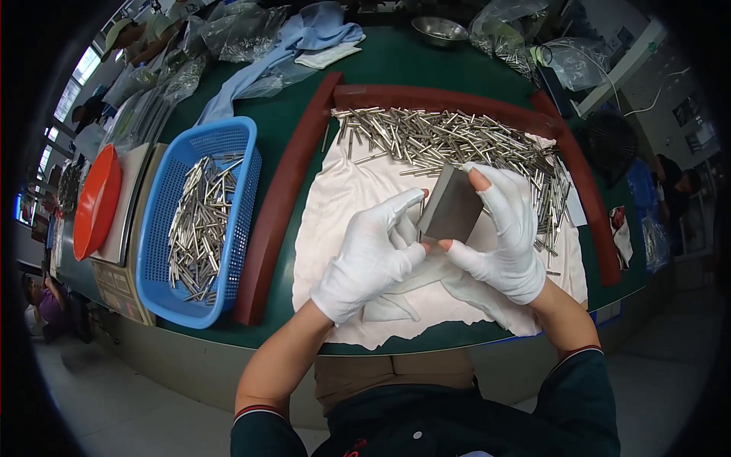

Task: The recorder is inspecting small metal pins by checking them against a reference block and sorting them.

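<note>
My right hand (506, 236), in a white glove with bare fingertips, grips a dark grey rectangular block (454, 206) between thumb and fingers. The block is tilted above the cloth. My left hand (373, 247), gloved the same way, is closed at the block's left side. Between its thumb and index finger stands what looks like a slim metal pin (422, 209), close along the block's edge; whether the two touch I cannot tell. Beyond my hands a heap of shiny metal pins (449, 141) spreads over a pale pink cloth (327, 221). A crumpled white cloth (392, 305) lies under my wrists.
Dark red rails (278, 206) border the cloth on the left, back and right. Left of them, a blue plastic basket (244, 221) holds many metal pins. Further left is an orange-red tray (97, 202). A metal bowl (440, 30), plastic bags and a blue cloth (285, 49) lie at the back.
</note>
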